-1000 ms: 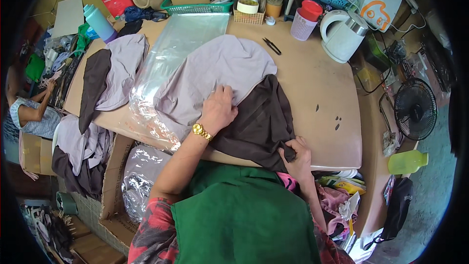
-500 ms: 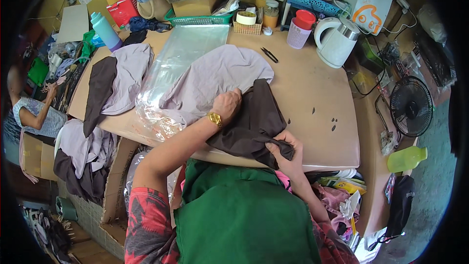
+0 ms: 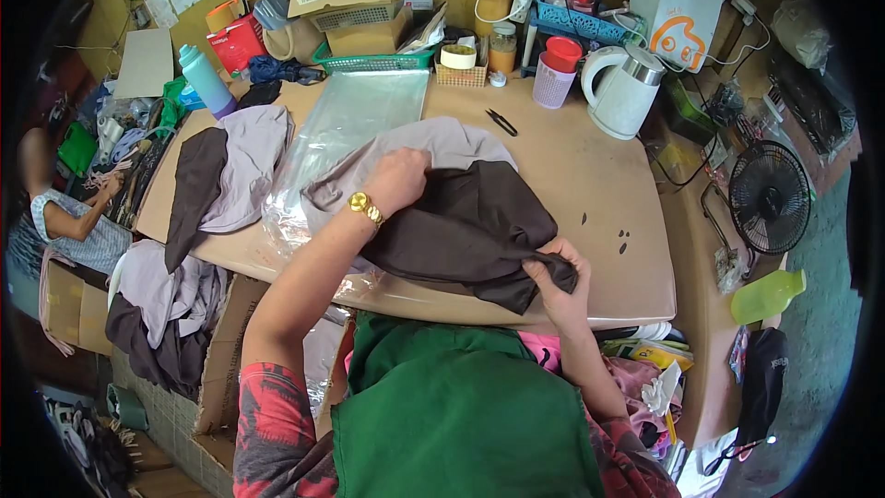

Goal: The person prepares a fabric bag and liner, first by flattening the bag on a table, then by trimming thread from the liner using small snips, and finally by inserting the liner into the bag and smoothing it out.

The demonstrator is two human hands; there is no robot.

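A two-tone cloth piece, pale lilac-grey and dark brown (image 3: 452,231), lies over the front of the table before me. My left hand (image 3: 401,180), a gold watch on its wrist, is closed on the cloth where the pale part (image 3: 452,136) meets the dark one; its fingertips are partly hidden. At the lower right corner, my right hand (image 3: 560,284) pinches a bunched bit of the brown part between thumb and fingers. Under the cloth's left side lies a clear plastic sheet (image 3: 359,97). Small black thread snips (image 3: 501,122) rest beyond the cloth.
Another two-tone cloth piece (image 3: 241,166) lies at the table's left, and more hang in a pile (image 3: 166,300) beside it. A white kettle (image 3: 627,97), a lilac cup (image 3: 553,83) and a green basket (image 3: 373,59) stand along the back. A fan (image 3: 770,195) is at right.
The brown part is spread wider and covers more of the pale part. My left hand has moved left and away from me, while my right hand has shifted slightly right, still pinching.
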